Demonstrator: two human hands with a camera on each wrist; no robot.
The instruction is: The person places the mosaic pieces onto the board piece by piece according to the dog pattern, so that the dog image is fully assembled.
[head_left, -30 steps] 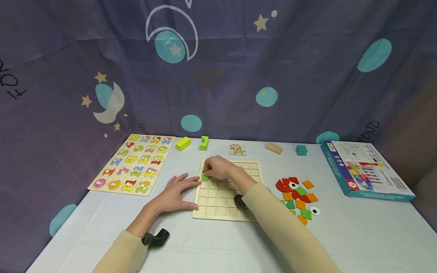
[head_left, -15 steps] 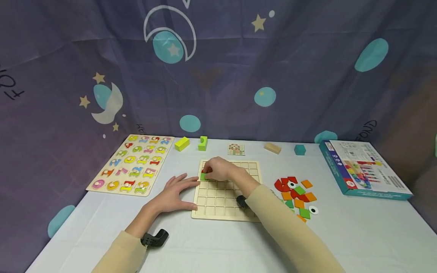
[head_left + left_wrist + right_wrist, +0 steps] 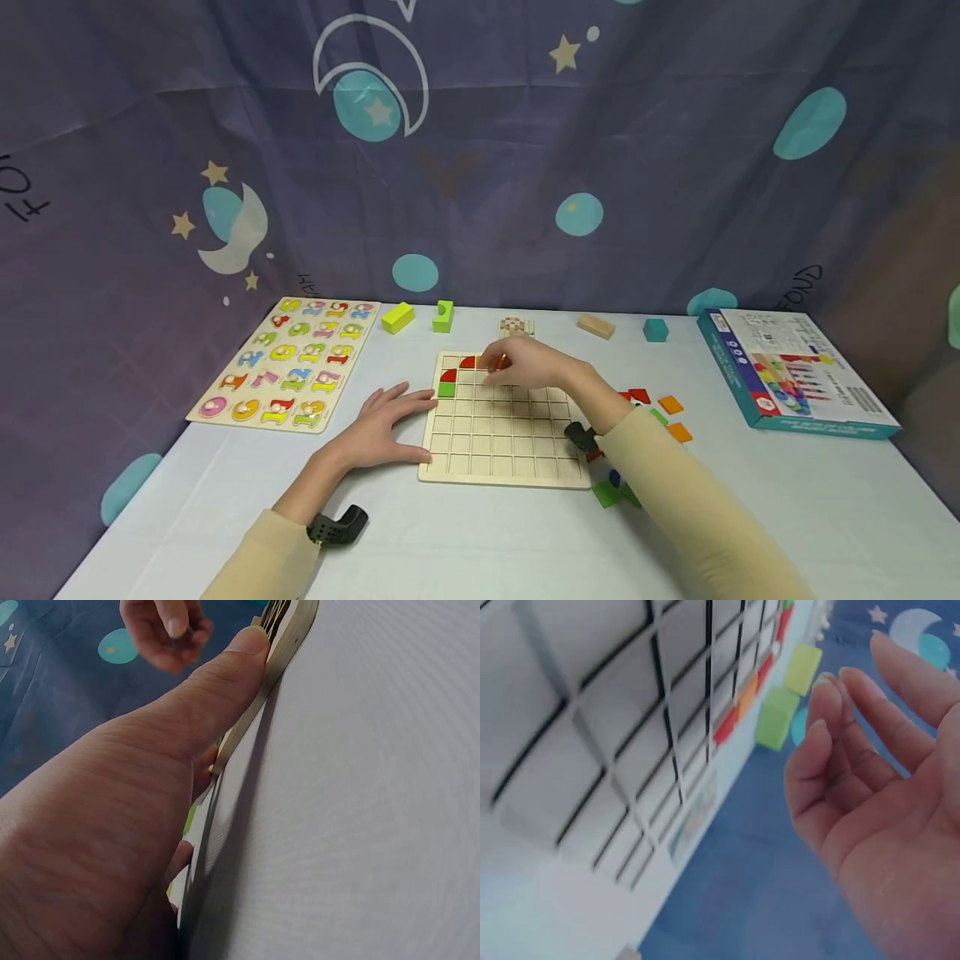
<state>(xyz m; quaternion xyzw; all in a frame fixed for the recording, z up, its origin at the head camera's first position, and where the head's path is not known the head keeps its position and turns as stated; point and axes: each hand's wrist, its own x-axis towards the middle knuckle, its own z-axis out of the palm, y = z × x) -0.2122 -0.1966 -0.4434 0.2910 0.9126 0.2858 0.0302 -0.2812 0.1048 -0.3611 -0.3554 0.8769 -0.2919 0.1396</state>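
Observation:
A wooden grid board [image 3: 482,444] lies in front of me. My left hand [image 3: 382,429] rests flat with fingers spread, its thumb and fingertips at the board's left edge; in the left wrist view the thumb touches the rim. Above the board's far edge is my right hand [image 3: 528,362], its fingers loosely bent and nothing between them in the right wrist view. Near the far left corner sit a green square tile [image 3: 446,389], a red rounded tile [image 3: 448,376] and another red tile [image 3: 468,362]. An orange tile [image 3: 746,699] shows between red ones along the far row.
Loose orange tiles [image 3: 671,404] and green tiles [image 3: 606,493] lie right of the board, partly behind my right sleeve. A picture card [image 3: 516,326], a yellow block [image 3: 397,317] and a teal cube [image 3: 655,330] stand behind. A number puzzle [image 3: 255,423] is left, a flat box [image 3: 817,367] right.
My right hand has let go of the tiles at the board's left side and moved right along the far edge, uncovering the red and green tiles. The left hand stays put.

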